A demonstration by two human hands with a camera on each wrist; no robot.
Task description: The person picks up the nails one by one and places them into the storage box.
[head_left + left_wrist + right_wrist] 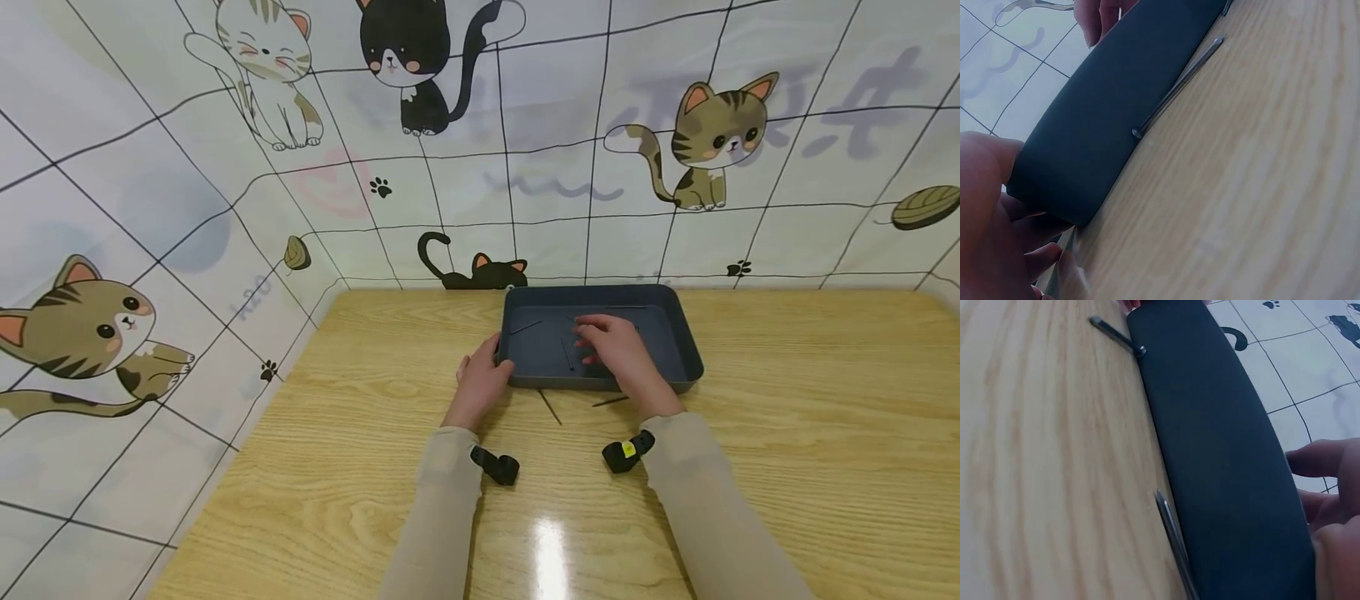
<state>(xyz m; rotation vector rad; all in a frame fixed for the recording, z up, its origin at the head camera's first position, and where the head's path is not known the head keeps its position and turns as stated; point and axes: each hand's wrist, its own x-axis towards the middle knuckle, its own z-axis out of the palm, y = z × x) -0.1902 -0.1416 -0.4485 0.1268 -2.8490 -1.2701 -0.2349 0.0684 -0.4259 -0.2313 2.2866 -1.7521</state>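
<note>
Dark tray holding nails, right hand inside

Both forearms, in pale beige sleeves, run up from six o'clock toward the centre of the head view, converging slightly. Each wrist carries a small black strapped camera on its inner side. The left hand lies at about nine o'clock of the right hand, its fingers curled forward and its thumb raised toward twelve o'clock. The right hand reaches farther, toward twelve o'clock, palm down, with its fingers loosely spread and slightly bent, pinching nothing visible.
</note>
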